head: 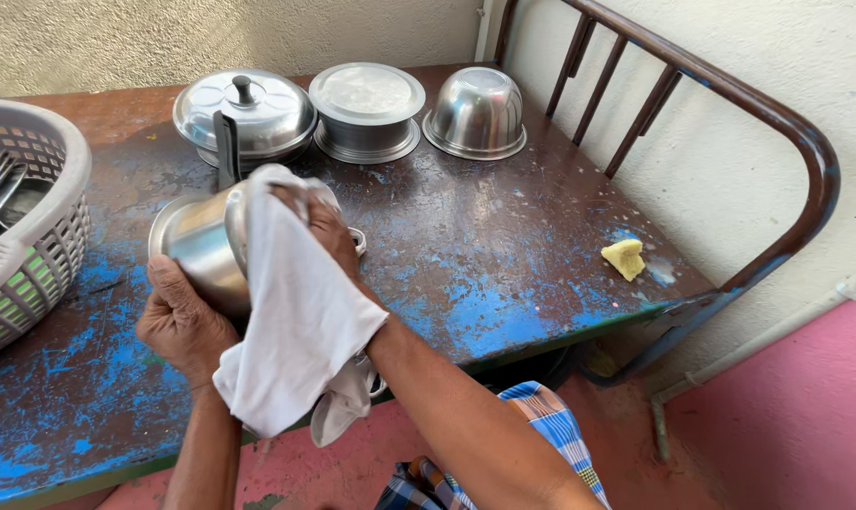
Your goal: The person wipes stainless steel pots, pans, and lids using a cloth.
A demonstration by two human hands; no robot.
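While the left hand [184,326] grips one steel pot [204,244], the right hand [329,231] presses one white cloth [296,321] onto it.

Four steel vessels [366,111]; one cloth [296,312]; one basket [55,227]; one sponge [624,258].

The desk [503,264] is a metal surface with worn blue and brown paint, bounded on its far right side by a curved brown rail with vertical bars [730,94]. Rough cream plaster walls [711,170] enclose it in daylight; the floor [787,425] is pink.
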